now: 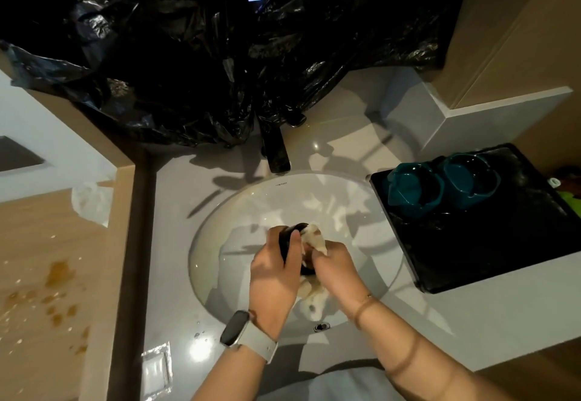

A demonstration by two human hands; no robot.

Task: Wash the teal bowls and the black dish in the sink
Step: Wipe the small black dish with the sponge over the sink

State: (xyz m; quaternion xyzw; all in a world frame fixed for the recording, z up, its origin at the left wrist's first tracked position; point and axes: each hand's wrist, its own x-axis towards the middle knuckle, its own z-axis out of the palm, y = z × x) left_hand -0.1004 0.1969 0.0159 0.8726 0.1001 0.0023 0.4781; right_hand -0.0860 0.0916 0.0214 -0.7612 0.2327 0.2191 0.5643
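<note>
Over the white sink [220,212], the left hand [275,270] has its grip wrapped round the black dish [290,237], thumb lying across the dark rim, and the dish stands on edge with its long axis running away from the person, toward the tap [276,152]. Just beside it, touching the dish from the right, the right hand [334,267] pinches a pale cloth [314,237] that bunches up over the dish's upper edge; more pale cloth hangs below the hands. So the dish lies between the two hands, and the left one carries it while the right rubs. Well apart to the right, on the bench, a black tray [471,243] holds the teal bowls [415,188], side by side. Count: one black dish, two teal bowls, one tray, one tap. The right hand is the nearer to those bowls.
</note>
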